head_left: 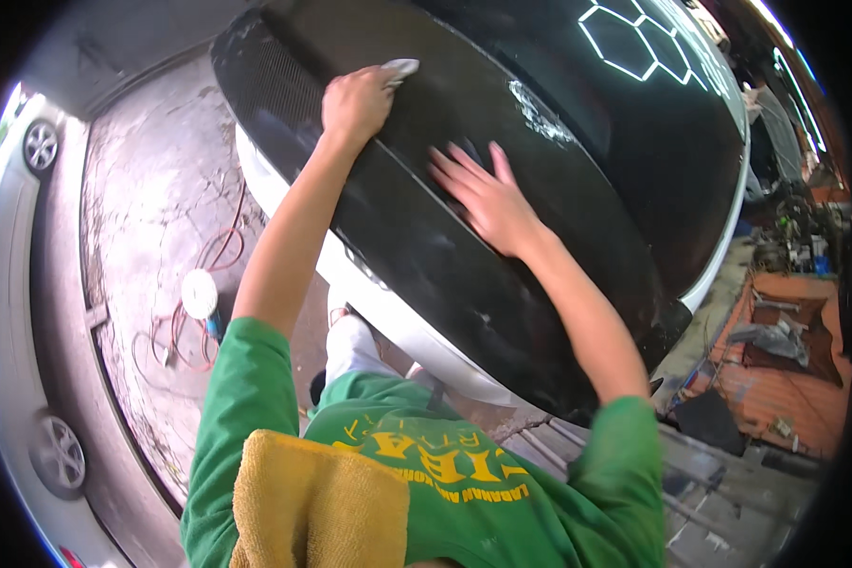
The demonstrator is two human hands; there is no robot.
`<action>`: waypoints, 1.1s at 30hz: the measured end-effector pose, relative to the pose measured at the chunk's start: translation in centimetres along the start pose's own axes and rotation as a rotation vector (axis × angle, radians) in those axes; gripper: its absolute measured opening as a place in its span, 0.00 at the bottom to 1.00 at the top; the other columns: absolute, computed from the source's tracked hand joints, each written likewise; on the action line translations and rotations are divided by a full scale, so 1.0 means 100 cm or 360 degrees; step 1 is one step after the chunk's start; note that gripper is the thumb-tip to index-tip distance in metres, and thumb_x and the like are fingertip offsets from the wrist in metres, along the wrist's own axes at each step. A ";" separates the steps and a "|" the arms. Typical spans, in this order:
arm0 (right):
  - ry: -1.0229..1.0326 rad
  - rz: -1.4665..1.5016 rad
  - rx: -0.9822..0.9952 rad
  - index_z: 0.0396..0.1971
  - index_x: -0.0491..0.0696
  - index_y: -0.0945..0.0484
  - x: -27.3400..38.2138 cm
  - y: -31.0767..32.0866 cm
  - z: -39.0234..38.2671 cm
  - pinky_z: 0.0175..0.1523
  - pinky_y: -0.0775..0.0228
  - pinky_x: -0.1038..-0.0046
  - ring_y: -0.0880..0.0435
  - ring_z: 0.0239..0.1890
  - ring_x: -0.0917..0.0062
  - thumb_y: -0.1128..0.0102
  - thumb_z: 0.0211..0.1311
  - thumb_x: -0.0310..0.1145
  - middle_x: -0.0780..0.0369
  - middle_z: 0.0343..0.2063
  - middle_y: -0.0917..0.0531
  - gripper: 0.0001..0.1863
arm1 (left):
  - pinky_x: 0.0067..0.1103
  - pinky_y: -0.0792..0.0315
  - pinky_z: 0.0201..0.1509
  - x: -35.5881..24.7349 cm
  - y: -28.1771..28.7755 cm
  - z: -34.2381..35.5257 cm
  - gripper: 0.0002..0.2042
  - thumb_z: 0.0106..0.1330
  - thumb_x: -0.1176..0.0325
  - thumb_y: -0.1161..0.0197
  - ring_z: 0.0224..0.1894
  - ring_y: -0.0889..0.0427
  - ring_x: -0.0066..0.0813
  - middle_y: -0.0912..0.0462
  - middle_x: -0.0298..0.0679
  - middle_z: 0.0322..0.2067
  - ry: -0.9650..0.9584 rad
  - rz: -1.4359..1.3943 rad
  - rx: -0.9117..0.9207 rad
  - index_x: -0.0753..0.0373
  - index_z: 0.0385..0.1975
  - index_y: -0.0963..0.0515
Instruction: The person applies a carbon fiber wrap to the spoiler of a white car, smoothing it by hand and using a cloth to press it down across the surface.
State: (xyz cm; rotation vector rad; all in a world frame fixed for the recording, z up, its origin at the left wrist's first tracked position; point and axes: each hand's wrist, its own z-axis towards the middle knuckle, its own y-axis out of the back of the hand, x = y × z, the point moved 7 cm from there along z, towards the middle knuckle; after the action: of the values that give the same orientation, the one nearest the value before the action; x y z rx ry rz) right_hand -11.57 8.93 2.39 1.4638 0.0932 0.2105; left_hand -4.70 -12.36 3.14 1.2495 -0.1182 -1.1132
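Note:
My left hand point(356, 106) is closed on a crumpled white cloth point(403, 69), pressed to the dull black car panel point(435, 284). To its right, my right hand point(488, 201) rests on or just over the same panel, with its fingers spread and slightly blurred; it holds nothing. A narrow raised line runs along the panel between the hands. Beyond my right hand a whitish patch point(540, 114) shows near the panel's seam. Glossy dark bodywork with bright hexagon reflections point(618, 43) lies past that seam. A yellow towel point(322, 497) hangs over my green shirt.
White bodywork point(417, 341) edges the car in front of my legs. On the concrete floor at left lies a round white-padded tool point(200, 293) with a reddish cord. A silver car point(9, 379) stands farther left. At right, a clear plastic bag point(774, 339) lies on orange sheeting.

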 end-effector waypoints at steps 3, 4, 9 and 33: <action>0.0010 0.0012 -0.0136 0.65 0.50 0.33 -0.006 -0.006 -0.002 0.71 0.59 0.39 0.41 0.72 0.69 0.47 0.63 0.33 0.63 0.69 0.36 0.28 | 0.31 0.25 0.53 -0.025 0.001 -0.017 0.17 0.62 0.71 0.46 0.49 0.18 0.44 0.16 0.37 0.48 -0.0170 -0.0051 -0.0143 0.51 0.50 0.18; -0.0016 0.0083 -0.0149 0.65 0.50 0.33 0.000 -0.006 -0.015 0.71 0.59 0.38 0.41 0.72 0.69 0.48 0.64 0.33 0.63 0.69 0.36 0.27 | 0.30 0.24 0.53 -0.022 0.020 -0.022 0.19 0.61 0.74 0.48 0.49 0.18 0.43 0.16 0.38 0.48 -0.0349 -0.0044 -0.0344 0.52 0.49 0.18; -0.0070 0.0201 0.0272 0.65 0.53 0.32 -0.003 0.028 -0.176 0.73 0.65 0.39 0.43 0.73 0.73 0.43 0.63 0.31 0.69 0.70 0.37 0.28 | 0.31 0.26 0.58 0.043 0.065 -0.063 0.17 0.66 0.74 0.47 0.55 0.21 0.44 0.18 0.43 0.51 0.0120 -0.0014 -0.0308 0.55 0.54 0.21; 0.0220 0.0198 0.0077 0.59 0.50 0.26 -0.004 0.018 -0.108 0.72 0.64 0.39 0.42 0.73 0.74 0.40 0.61 0.34 0.66 0.68 0.34 0.25 | 0.35 0.28 0.58 0.009 0.052 -0.075 0.20 0.65 0.76 0.45 0.56 0.24 0.50 0.23 0.46 0.55 0.0059 -0.0135 -0.0416 0.57 0.58 0.29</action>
State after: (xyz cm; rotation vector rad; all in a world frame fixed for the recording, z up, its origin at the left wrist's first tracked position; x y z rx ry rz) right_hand -14.18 19.58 3.03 1.5035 0.1201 0.4136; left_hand 3.55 -8.36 3.94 1.0476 0.1067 -1.1379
